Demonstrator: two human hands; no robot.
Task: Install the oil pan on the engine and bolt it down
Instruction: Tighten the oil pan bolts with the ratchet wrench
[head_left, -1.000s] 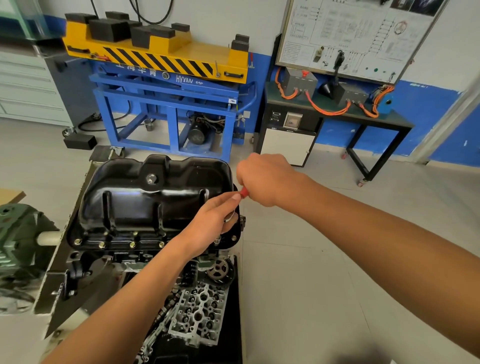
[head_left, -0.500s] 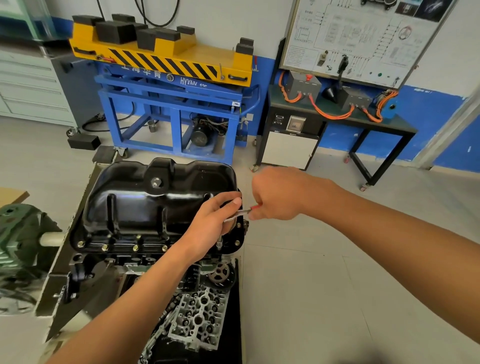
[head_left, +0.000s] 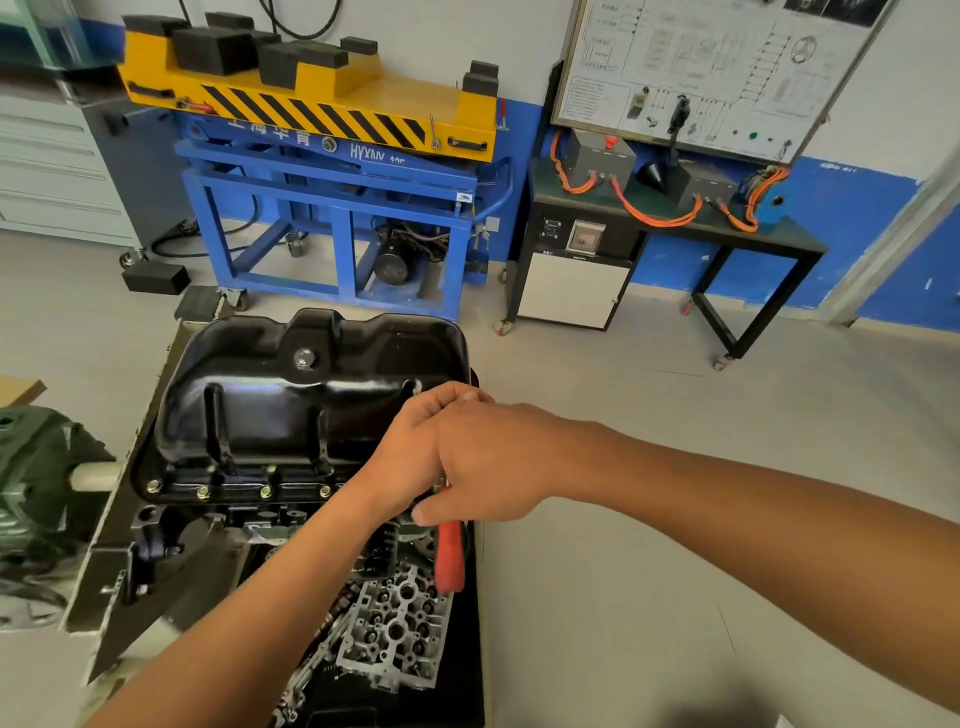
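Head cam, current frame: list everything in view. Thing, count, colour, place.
oil pan: 1, black, on the engine, centre-left
flange bolts: 4 visible, silvery, along the pan's near edge
drain plug: 1, silver, pan's far side
engine: 1, dark, under the pan
cylinder head: 1, silver, bottom centre
red-handled tool: 1, red handle, sticking out below the right hand
lift table: 1, yellow top, blue frame, behind the engine
wiring board: 1, white, wall, upper right
bench: 1, black, orange cables on it, under the board
green machine: 1, left edge
left hand: at the pan's right edge, partly hidden by the right hand
right hand: over the left, grips the tool
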